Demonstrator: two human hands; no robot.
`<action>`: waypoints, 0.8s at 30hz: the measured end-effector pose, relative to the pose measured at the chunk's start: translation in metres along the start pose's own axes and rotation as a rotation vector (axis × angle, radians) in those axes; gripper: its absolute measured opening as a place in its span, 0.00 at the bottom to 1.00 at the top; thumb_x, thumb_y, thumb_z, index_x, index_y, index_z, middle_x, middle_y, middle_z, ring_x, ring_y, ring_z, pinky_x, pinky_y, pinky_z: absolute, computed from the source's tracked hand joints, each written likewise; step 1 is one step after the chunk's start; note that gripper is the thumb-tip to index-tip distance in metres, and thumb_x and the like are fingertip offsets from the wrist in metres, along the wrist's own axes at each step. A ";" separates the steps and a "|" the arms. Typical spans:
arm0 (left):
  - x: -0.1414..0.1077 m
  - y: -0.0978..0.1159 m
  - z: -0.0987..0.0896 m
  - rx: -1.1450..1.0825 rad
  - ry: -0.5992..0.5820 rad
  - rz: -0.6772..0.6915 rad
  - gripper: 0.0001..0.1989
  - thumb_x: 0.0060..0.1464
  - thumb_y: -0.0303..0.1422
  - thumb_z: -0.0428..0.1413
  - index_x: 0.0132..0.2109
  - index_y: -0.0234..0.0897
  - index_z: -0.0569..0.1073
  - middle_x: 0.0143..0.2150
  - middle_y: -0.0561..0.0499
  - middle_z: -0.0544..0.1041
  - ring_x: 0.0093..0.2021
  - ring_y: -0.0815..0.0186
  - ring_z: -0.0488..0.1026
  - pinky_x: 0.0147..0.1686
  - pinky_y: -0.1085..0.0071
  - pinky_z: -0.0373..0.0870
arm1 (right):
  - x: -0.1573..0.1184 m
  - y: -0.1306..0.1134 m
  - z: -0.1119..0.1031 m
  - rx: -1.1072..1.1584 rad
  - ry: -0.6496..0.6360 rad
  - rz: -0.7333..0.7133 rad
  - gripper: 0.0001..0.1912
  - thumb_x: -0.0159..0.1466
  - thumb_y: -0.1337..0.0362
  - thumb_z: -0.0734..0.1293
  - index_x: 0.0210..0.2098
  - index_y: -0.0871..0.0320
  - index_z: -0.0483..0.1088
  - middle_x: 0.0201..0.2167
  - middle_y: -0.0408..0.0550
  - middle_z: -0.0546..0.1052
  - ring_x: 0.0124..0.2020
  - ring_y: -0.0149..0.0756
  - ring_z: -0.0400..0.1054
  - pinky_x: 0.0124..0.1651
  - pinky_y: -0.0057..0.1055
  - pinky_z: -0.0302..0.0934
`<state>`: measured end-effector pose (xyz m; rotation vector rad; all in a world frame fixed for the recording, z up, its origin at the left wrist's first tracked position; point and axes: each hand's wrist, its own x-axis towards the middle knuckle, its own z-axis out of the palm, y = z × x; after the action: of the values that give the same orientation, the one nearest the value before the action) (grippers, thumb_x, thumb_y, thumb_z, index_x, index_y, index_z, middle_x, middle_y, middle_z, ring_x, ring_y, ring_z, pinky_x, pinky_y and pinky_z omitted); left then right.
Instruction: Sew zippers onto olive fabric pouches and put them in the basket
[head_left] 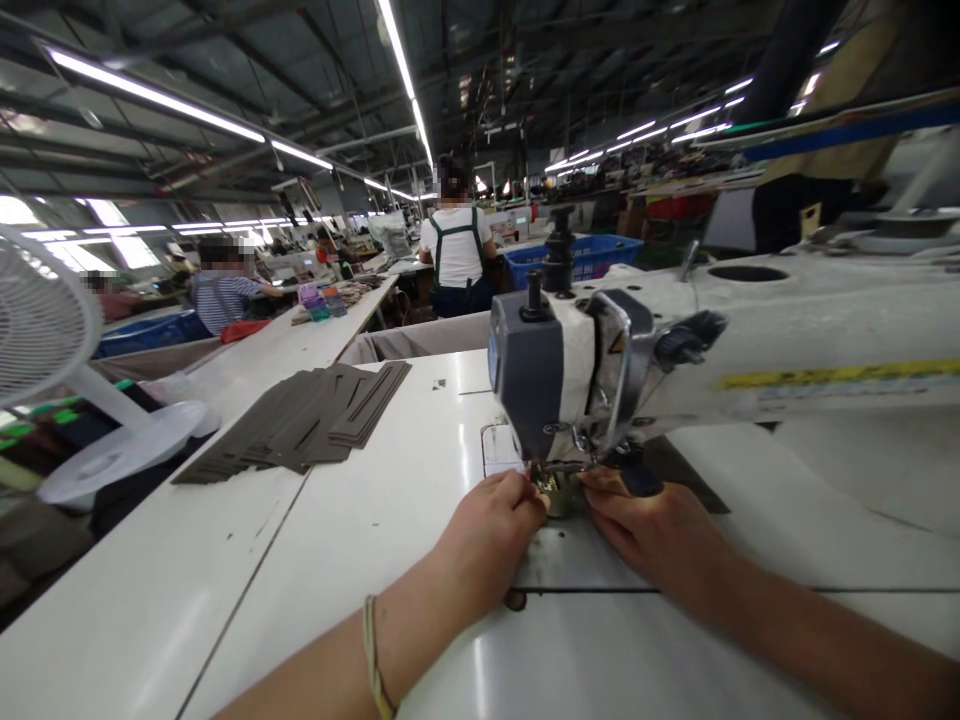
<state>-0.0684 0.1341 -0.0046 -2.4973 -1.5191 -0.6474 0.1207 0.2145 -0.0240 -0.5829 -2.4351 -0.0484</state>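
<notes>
A sewing machine (525,370) with a dark grey head and a white arm stands over the white table. Close to its needle area, my left hand (491,530) is closed, thumb and fingers pinched together; what lies between them is hidden. On the other side of the needle, my right hand (664,525) has its fingers pressed together, their tips partly under the machine head. A flat dark grey piece (694,475), apparently fabric, sticks out behind the right hand, which covers part of it. Whether the right fingers grip this piece is hidden.
A fanned pile of dark grey flat pieces (300,415) lies on the table at left. Beside it stands a white fan (135,440). Farther back are a blue basket (577,260), a person in a white shirt (459,245) and another in stripes (225,298).
</notes>
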 end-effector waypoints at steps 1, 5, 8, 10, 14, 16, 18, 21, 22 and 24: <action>0.000 0.000 0.000 -0.001 -0.004 0.004 0.09 0.60 0.27 0.46 0.37 0.32 0.71 0.35 0.46 0.70 0.37 0.64 0.68 0.40 0.70 0.70 | 0.000 0.001 0.001 -0.009 0.005 -0.003 0.16 0.64 0.69 0.53 0.32 0.60 0.71 0.29 0.51 0.76 0.30 0.36 0.72 0.30 0.29 0.66; 0.002 -0.001 -0.001 0.029 -0.027 -0.023 0.10 0.61 0.29 0.46 0.36 0.33 0.71 0.34 0.48 0.70 0.36 0.65 0.68 0.40 0.70 0.70 | 0.001 0.002 0.002 -0.049 0.037 -0.017 0.16 0.64 0.69 0.53 0.31 0.59 0.72 0.29 0.50 0.77 0.27 0.33 0.71 0.28 0.27 0.63; 0.003 -0.001 -0.003 0.048 -0.060 -0.023 0.09 0.60 0.28 0.47 0.35 0.33 0.71 0.34 0.48 0.70 0.35 0.65 0.68 0.38 0.70 0.70 | 0.003 0.003 0.002 -0.071 0.036 -0.017 0.16 0.63 0.69 0.54 0.29 0.59 0.72 0.26 0.48 0.76 0.24 0.32 0.70 0.26 0.25 0.61; 0.004 -0.001 -0.004 0.046 -0.067 -0.015 0.08 0.59 0.27 0.48 0.34 0.33 0.71 0.34 0.48 0.70 0.36 0.64 0.68 0.38 0.70 0.70 | 0.004 0.003 0.002 -0.084 0.038 -0.015 0.15 0.63 0.69 0.55 0.29 0.59 0.72 0.25 0.48 0.76 0.23 0.32 0.69 0.26 0.26 0.60; 0.004 -0.003 -0.005 0.022 -0.061 -0.011 0.08 0.59 0.27 0.48 0.37 0.33 0.72 0.35 0.47 0.71 0.38 0.64 0.68 0.41 0.70 0.70 | 0.005 0.004 0.002 -0.094 0.055 -0.027 0.17 0.64 0.68 0.53 0.29 0.59 0.72 0.25 0.48 0.76 0.23 0.33 0.69 0.26 0.26 0.60; 0.003 -0.004 -0.004 0.010 -0.055 -0.006 0.08 0.60 0.28 0.48 0.37 0.33 0.72 0.35 0.47 0.71 0.38 0.64 0.68 0.42 0.70 0.70 | 0.004 0.005 0.003 -0.089 0.056 -0.024 0.17 0.64 0.67 0.53 0.29 0.59 0.72 0.26 0.49 0.76 0.24 0.33 0.70 0.27 0.26 0.61; 0.003 -0.005 -0.003 0.004 -0.049 0.003 0.08 0.60 0.28 0.48 0.36 0.33 0.72 0.35 0.47 0.71 0.38 0.64 0.69 0.41 0.70 0.70 | 0.003 0.006 0.005 -0.086 0.041 -0.014 0.17 0.64 0.67 0.53 0.30 0.59 0.72 0.27 0.49 0.76 0.26 0.33 0.70 0.29 0.26 0.62; 0.003 -0.006 -0.001 0.023 -0.049 -0.008 0.06 0.58 0.28 0.50 0.36 0.33 0.72 0.35 0.47 0.72 0.38 0.64 0.69 0.41 0.69 0.70 | 0.002 0.007 0.007 -0.108 0.011 0.008 0.16 0.64 0.66 0.55 0.31 0.58 0.73 0.27 0.49 0.76 0.27 0.33 0.70 0.30 0.26 0.63; 0.003 -0.006 0.000 0.030 -0.057 -0.019 0.06 0.58 0.27 0.50 0.36 0.33 0.72 0.35 0.47 0.72 0.38 0.64 0.69 0.41 0.69 0.70 | 0.002 0.008 0.007 -0.119 0.013 0.007 0.16 0.64 0.66 0.55 0.31 0.58 0.73 0.27 0.49 0.76 0.27 0.33 0.70 0.30 0.26 0.63; 0.004 -0.006 0.000 0.032 -0.075 -0.034 0.06 0.58 0.27 0.50 0.37 0.34 0.72 0.36 0.47 0.72 0.38 0.64 0.69 0.41 0.68 0.70 | 0.003 0.008 0.008 -0.142 0.036 -0.009 0.16 0.64 0.66 0.55 0.30 0.58 0.73 0.27 0.49 0.76 0.25 0.33 0.70 0.29 0.26 0.63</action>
<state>-0.0723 0.1401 -0.0032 -2.5039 -1.5876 -0.5350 0.1178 0.2238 -0.0293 -0.6283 -2.4126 -0.2347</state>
